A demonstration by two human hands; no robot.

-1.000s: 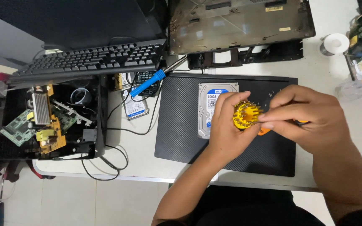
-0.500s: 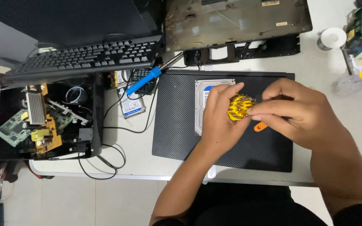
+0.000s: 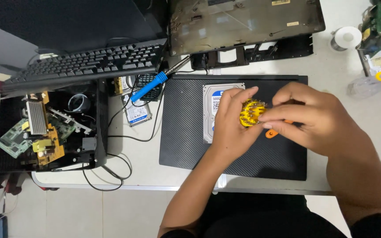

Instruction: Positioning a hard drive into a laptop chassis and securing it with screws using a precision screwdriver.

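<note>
While the left hand [image 3: 230,132] curls its fingers around a yellow ridged bit holder [image 3: 251,113], the right hand [image 3: 318,121] pinches in from the right, fingers together at the holder's side, an orange-handled tool [image 3: 273,132] tucked beneath. Both hands meet over a hard drive [image 3: 214,108] lying lengthwise away from the person on a black mat [image 3: 186,132] on the counter [image 3: 124,167].

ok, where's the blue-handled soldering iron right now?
Head view, upper centre-left: the soldering iron lies tilted between the keyboard and the black mat, left of the hard drive.
</note>
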